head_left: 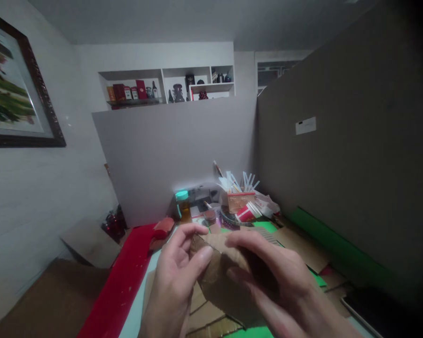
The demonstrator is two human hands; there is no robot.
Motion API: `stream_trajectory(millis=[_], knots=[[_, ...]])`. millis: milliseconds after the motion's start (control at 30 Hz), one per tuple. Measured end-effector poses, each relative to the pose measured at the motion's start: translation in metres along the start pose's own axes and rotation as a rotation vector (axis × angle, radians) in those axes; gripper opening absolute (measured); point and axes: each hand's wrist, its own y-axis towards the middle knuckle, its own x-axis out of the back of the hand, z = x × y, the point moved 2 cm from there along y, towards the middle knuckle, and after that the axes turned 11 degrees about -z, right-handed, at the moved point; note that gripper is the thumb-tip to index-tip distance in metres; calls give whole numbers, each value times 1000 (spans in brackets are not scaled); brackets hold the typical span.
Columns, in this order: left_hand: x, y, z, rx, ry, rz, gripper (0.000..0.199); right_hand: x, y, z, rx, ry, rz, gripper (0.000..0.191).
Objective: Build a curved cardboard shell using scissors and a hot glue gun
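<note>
A brown cardboard piece (218,277) with a rounded, bent shape is held up between both hands at the lower middle. My left hand (181,272) pinches its left edge, with the thumb on the near face and the fingers behind. On the right side, my right hand (275,277) curves round the piece, its index finger along the top and its thumb lower down. Parts of the piece are hidden behind the fingers. Below lie more flat cardboard pieces (200,312) and green sheets.
Behind the hands stand a bottle with a turquoise lid (183,206), a box of white strips (240,201) and red paper cups (247,212). A red strip (120,281) runs along the left. A dark phone-like object (377,310) lies at right. Grey panels (183,145) enclose the back and right.
</note>
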Motion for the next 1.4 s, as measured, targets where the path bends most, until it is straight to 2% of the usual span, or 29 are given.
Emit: stream_trajectory(millis=[167, 367, 533, 667, 867, 1133, 1400], knots=[[-5, -4, -4, -28, -12, -12, 22, 0, 1, 0, -24, -7, 15, 23], [-4, -4, -3, -48, 44, -29, 21, 3, 2, 2, 50, -20, 36, 22], [0, 1, 3, -39, 12, 31, 19, 1, 2, 3, 73, -62, 15, 27], [0, 2, 5, -34, -10, 79, 17, 0, 2, 2, 56, -87, 22, 25], [0, 2, 5, -11, -30, 77, 19, 2, 3, 1, 51, -60, 29, 20], [0, 1, 5, 23, -29, 66, 27, -6, 12, 8, 42, -156, -124, 23], [0, -2, 3, 31, 22, 49, 25, -1, 8, 5, 30, -102, -57, 14]])
